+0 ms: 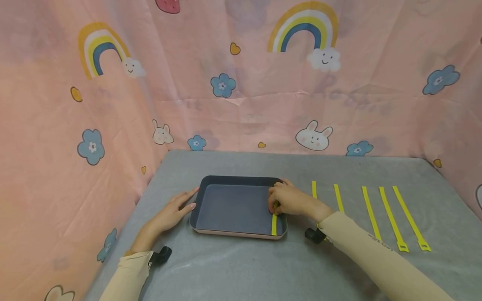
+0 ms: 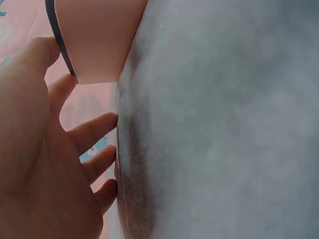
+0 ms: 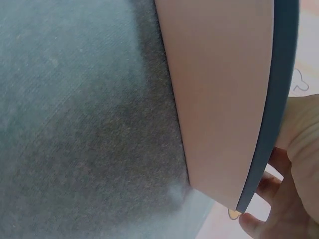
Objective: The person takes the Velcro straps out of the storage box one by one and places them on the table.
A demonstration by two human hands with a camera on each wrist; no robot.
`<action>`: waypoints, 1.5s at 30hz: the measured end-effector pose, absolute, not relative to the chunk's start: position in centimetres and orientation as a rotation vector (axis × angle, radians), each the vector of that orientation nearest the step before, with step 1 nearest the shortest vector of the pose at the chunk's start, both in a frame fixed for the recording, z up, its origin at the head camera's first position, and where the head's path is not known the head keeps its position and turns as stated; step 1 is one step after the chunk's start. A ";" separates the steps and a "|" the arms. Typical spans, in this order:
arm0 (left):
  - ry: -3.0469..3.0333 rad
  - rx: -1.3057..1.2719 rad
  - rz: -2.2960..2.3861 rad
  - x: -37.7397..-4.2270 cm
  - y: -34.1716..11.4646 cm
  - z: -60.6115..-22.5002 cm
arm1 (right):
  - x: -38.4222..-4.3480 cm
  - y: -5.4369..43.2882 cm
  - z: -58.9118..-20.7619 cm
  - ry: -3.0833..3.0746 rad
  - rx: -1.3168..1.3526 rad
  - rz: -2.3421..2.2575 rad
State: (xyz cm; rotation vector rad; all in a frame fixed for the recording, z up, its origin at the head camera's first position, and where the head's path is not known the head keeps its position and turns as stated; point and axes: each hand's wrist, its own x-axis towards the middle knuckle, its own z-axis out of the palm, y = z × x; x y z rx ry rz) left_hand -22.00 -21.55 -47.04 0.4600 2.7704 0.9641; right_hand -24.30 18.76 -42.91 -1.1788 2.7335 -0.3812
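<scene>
A shallow rectangular baking tray [image 1: 233, 209], dark inside and pink outside, lies on the table. My left hand [image 1: 169, 215] is at its left end, fingers spread and fingertips at the rim. In the left wrist view, the thumb and index finger touch the tray's corner [image 2: 97, 45]; the other fingertips reach the table. Over the tray's right end, my right hand [image 1: 290, 198] pinches a yellow strap cable tie [image 1: 274, 226] that lies lengthwise inside, front to back. The right wrist view shows the pink tray side [image 3: 219, 109], with the strap hidden behind it.
Several more yellow cable ties [image 1: 391, 219] lie in a spaced row right of the tray, partly under my right forearm. Grey cloth covers the table [image 1: 241, 267]. A pink patterned curtain [image 1: 241, 113] hangs along the back and sides.
</scene>
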 end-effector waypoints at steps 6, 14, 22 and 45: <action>2.784 0.474 0.953 -21.9 -21.5 -46.9 | -24.3 18.9 -43.0 2.728 -1.186 -0.397; 2.790 0.470 0.958 -21.9 -21.3 -46.8 | -24.4 18.9 -43.0 2.735 -1.260 -0.384; 2.787 0.471 0.947 -22.0 -21.4 -47.0 | -24.3 19.0 -43.2 2.734 -1.310 -0.389; 2.791 0.472 0.949 -22.0 -21.5 -47.3 | -24.9 19.0 -43.0 2.604 -1.257 -0.487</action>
